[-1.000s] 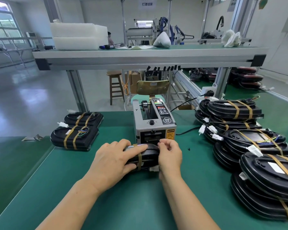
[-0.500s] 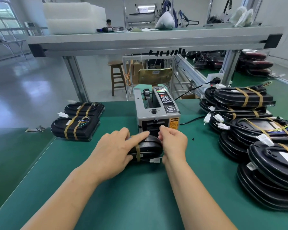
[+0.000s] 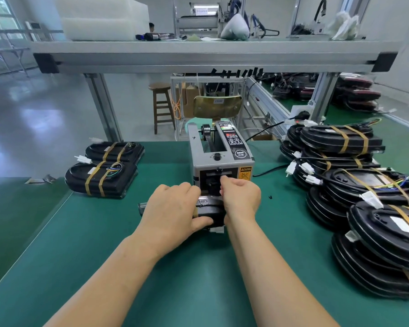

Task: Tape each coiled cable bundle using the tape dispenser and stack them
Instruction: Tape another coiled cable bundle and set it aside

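One green counter (image 3: 198, 291) across the whole lower view, with a grey overhead shelf (image 3: 198, 57) spanning the top at 12 o'clock. At 3 to 4 o'clock, a big heap of black coiled bundles (image 3: 383, 234), most of them tan-banded and overlapping, with white connectors (image 3: 307, 167) poking out toward the middle. At 9 o'clock, well apart from the heap, two taped bundles lying flat: the nearer taped bundle (image 3: 102, 178) just in front of the farther taped bundle (image 3: 115, 151), each crossed by two tan strips.

Dead centre, the grey tape dispenser (image 3: 222, 159), upright, outlet facing 6 o'clock, black power cord (image 3: 267, 172) trailing off toward 3 o'clock. Directly at 6 o'clock of the dispenser, close against its front, the cable bundle (image 3: 209, 212) in hand, resting on the counter, with one tan band (image 3: 195, 212) visible across it.

Left grip (image 3: 170, 211) wrapped over the bundle's 9 o'clock half, fingers on top, thumb hooked round the near edge. Right grip (image 3: 241, 197) up at the dispenser's outlet, fingers curled in close to the slot; tape between them or not, impossible to tell.

Under the bundle's near edge, a white plug (image 3: 216, 230). At 3 o'clock of the right grip, a tiny black scrap (image 3: 270, 197) on the counter.
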Available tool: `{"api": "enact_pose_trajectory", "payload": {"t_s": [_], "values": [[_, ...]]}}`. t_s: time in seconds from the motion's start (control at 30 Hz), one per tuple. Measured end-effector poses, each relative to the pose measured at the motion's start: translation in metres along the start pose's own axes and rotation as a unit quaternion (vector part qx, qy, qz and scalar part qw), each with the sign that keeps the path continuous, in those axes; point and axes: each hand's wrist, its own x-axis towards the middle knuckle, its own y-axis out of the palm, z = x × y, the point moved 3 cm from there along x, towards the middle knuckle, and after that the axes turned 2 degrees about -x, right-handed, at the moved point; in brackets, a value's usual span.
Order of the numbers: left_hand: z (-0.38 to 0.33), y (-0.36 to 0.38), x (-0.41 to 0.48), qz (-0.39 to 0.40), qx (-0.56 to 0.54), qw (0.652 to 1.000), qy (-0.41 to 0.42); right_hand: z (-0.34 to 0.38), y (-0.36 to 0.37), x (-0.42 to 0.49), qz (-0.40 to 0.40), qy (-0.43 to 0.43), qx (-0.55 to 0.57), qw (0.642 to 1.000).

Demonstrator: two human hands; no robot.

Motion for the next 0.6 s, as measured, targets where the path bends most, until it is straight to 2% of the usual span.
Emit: {"api": "enact_pose_trajectory", "payload": {"t_s": [0.13, 0.23, 0.3, 0.4, 0.53, 0.6], "values": [[-0.004, 0.003, 0.001, -0.006, -0.012, 0.999, 0.036, 0.003, 0.003, -0.006, -0.028, 0.007, -0.013, 0.999], [-0.001, 0.001, -0.001, -0.005, -0.047, 0.998, 0.038, 0.001, -0.003, -0.012, -0.01, -0.006, 0.024, 1.0], [0.008, -0.004, -0.006, -0.034, -0.127, 0.991, 0.026, 0.0, -0.013, -0.013, 0.021, 0.023, 0.104, 0.994], [0.025, -0.008, -0.014, -0.076, -0.223, 0.972, 0.008, 0.002, -0.028, -0.022, 0.096, 0.098, 0.235, 0.962], [0.028, -0.011, -0.024, -0.089, -0.244, 0.965, 0.028, 0.01, -0.035, -0.046, 0.192, 0.122, 0.285, 0.931], [0.031, -0.012, -0.028, -0.103, -0.254, 0.961, 0.029, 0.014, -0.036, -0.057, 0.213, 0.115, 0.308, 0.92]]}}
